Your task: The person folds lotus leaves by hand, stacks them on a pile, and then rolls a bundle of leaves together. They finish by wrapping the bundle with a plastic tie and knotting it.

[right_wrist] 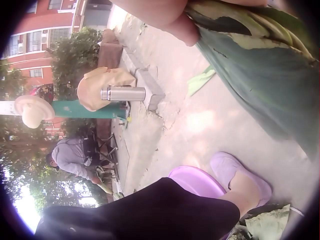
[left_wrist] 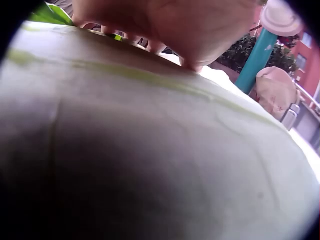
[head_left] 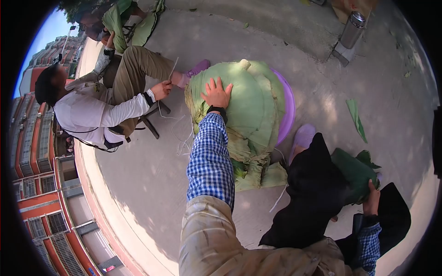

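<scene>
A stack of large pale green leaves, which look like lotus leaves (head_left: 258, 101), lies over a purple basin (head_left: 289, 108) on the ground. My left hand (head_left: 217, 95) rests on top with its fingers spread. Close up in the left wrist view, the fingertips touch the veined leaf surface (left_wrist: 150, 135). Off to the right, over my dark-trousered lap, my right hand (head_left: 371, 200) grips a folded dark green leaf bundle (head_left: 350, 177). Browned, torn layers show at the bundle's edge in the right wrist view, where the thumb (right_wrist: 185, 31) lies against it.
On the left a seated person (head_left: 85, 108) holds a thin white string, with more string on the ground. A loose leaf (head_left: 356, 120) lies to the right. A steel thermos (head_left: 353, 30) stands by the curb. Ragged leaf pieces (head_left: 271, 177) lie below the stack.
</scene>
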Demonstrator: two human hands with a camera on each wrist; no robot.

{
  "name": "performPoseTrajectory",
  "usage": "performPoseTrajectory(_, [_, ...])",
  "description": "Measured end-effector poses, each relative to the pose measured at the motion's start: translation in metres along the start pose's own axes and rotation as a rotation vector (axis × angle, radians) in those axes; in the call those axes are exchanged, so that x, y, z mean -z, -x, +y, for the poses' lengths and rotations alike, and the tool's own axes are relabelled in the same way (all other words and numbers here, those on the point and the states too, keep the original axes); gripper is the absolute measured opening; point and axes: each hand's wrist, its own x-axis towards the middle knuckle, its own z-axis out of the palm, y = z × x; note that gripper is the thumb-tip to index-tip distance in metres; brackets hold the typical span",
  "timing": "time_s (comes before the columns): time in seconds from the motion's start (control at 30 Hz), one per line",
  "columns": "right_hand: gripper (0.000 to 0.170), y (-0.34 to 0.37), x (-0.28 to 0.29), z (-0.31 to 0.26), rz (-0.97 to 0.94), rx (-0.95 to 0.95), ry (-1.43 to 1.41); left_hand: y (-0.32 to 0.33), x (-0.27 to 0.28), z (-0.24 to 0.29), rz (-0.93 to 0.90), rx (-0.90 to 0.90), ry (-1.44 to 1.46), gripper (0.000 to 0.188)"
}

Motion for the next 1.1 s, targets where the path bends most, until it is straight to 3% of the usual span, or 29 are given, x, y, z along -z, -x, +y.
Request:
performPoseTrajectory(0.03, [0.04,-0.002,0.004,-0.001,-0.022,0.011,-0.006,0.001,0.002,0.003,0.023,0.011,-0.003,0.055])
performPoseTrajectory(0.1, [0.043,-0.006,0.021,0.0,-0.028,0.024,0.0,0.008,0.013,0.013,0.277,-0.008,0.017,0.057])
performPoseTrajectory(0.17, [0.045,-0.018,0.032,0.004,-0.048,0.057,-0.04,0.027,0.035,0.031,0.009,-0.045,0.103,0.056])
performPoseTrajectory(0.23, [0.046,-0.006,0.015,-0.008,-0.075,0.111,-0.059,0.054,0.047,0.052,0.038,-0.058,0.329,0.051])
performPoseTrajectory(0.4, [0.042,0.006,0.008,-0.033,-0.089,0.275,-0.071,0.126,0.116,0.114,0.147,-0.302,0.848,0.035])
performPoseTrajectory(0.53, [0.044,0.02,0.01,-0.056,-0.149,0.408,-0.075,0.175,0.207,0.162,0.082,-0.405,1.028,0.035])
performPoseTrajectory(0.7, [0.046,0.027,0.03,-0.073,-0.218,0.495,-0.112,0.226,0.275,0.221,0.101,-0.723,1.099,0.032])
performPoseTrajectory(0.8, [0.044,0.042,0.037,-0.078,-0.236,0.523,-0.133,0.264,0.288,0.256,0.084,-0.876,1.032,0.028])
performPoseTrajectory(0.87, [0.041,0.054,0.049,-0.08,-0.243,0.528,-0.134,0.297,0.297,0.273,-0.045,-0.876,1.073,0.027])
performPoseTrajectory(0.93, [0.041,0.053,0.048,-0.081,-0.293,0.473,-0.154,0.324,0.279,0.29,-0.058,-0.939,1.071,0.03])
performPoseTrajectory(1.1, [0.04,0.048,0.053,-0.061,-0.32,0.427,-0.213,0.393,0.218,0.326,-0.441,-0.882,1.077,0.028])
